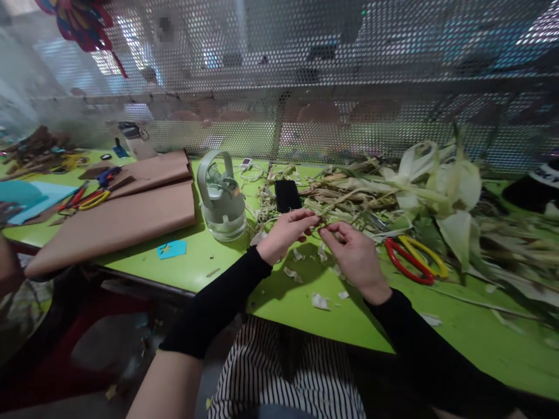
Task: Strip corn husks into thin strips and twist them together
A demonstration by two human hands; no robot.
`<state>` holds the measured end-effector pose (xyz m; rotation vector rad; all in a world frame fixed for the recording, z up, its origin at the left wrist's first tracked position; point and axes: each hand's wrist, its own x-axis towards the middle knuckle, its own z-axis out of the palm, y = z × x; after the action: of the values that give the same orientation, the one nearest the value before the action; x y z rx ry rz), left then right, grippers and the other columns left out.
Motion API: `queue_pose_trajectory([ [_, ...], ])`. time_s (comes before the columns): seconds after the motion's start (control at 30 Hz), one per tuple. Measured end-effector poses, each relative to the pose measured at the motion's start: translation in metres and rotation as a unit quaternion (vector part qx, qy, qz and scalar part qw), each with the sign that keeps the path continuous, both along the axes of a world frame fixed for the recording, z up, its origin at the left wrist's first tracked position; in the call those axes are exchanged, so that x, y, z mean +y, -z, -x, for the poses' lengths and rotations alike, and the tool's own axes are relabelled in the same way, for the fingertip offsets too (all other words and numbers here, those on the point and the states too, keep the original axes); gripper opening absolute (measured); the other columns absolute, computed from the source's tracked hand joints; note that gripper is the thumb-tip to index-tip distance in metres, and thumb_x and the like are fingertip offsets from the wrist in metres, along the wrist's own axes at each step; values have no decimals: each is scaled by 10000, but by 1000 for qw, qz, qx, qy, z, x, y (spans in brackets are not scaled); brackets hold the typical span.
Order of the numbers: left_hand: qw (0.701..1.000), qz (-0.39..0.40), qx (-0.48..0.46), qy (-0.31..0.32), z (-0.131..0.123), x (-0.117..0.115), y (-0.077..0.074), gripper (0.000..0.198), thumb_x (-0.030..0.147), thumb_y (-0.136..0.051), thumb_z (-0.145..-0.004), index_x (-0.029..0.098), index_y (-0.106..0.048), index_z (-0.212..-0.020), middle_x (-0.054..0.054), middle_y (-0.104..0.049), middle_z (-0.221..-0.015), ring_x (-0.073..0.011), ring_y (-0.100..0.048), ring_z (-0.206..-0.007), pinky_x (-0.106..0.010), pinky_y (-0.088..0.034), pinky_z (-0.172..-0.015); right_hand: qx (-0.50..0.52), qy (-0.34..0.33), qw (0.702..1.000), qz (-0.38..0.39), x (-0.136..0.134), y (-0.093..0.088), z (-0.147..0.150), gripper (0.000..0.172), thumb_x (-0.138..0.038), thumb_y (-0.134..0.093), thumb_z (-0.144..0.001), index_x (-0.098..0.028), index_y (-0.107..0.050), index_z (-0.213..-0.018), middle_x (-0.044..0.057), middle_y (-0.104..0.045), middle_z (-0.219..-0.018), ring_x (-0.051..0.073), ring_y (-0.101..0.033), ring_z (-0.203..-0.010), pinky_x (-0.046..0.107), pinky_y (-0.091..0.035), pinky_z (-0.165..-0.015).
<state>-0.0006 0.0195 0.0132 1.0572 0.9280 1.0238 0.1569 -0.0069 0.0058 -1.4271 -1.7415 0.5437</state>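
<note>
Over the desk (283, 299), left hand (288, 233) and right hand (356, 253) pinch what looks like a thin husk strip (320, 223); probably light, pliable, easily torn, best held near ends.

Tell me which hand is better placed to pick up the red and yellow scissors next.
Likely the right hand: it is nearer, with the scissors lying on its outer side. The left hand sits farther away and would have to reach across the right.
</note>
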Motion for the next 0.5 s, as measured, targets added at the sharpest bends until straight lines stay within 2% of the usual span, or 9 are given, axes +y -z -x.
queue_pose_trajectory([
  [0.13,998,24,-46,22,-3,-4,-3,86,204,-638,-890,178,-574,-839,38,-571,-756,-42,-507,-618,-150,-364,-533,3,-6,1000,4,-1,1,1,318,-516,-618,-905,-228,-626,-769,-32,-531,-562,141,-452,-504,280,-346,-502],
  [0.2,998,21,-58,8,-3,-5,-5,95,191,-597,-922,180,-543,-844,29,-603,-784,-41,-531,-618,-146,-366,-519,23,-26,999,9,-4,2,2,353,-564,-610,-920,-230,-619,-804,-39,-520,-561,137,-432,-488,281,-322,-479],
  [0.27,998,7,-65,-23,-2,-3,-6,107,202,-552,-963,187,-521,-862,27,-620,-807,-37,-557,-618,-143,-390,-527,48,-33,998,10,-9,4,2,359,-589,-601,-939,-231,-625,-933,-63,-473,-542,137,-395,-457,282,-287,-450],
  [0.33,996,-12,-66,-55,0,-1,-7,127,221,-520,-993,192,-505,-871,34,-605,-801,-33,-572,-611,-141,-421,-547,55,-17,998,5,-15,6,1,408,-580,-591,-963,-219,-611,-1152,-92,-417,-524,143,-360,-432,284,-260,-433],
  [0.4,996,-36,-48,-72,2,1,-6,147,247,-502,-1010,194,-500,-873,36,-593,-808,-34,-582,-604,-147,-432,-547,39,-4,999,-1,-19,10,-1,471,-563,-553,-994,-203,-584,-1297,-94,-411,-524,154,-366,-425,289,-265,-428],
  [0.5,985,-121,73,-97,3,2,0,153,285,-482,-1023,196,-534,-910,19,-625,-857,-61,-618,-631,-174,-445,-556,-21,-18,999,-25,-24,16,-3,425,-537,-448,-1039,-214,-682,-1185,-37,-535,-575,160,-433,-439,296,-309,-439],
])
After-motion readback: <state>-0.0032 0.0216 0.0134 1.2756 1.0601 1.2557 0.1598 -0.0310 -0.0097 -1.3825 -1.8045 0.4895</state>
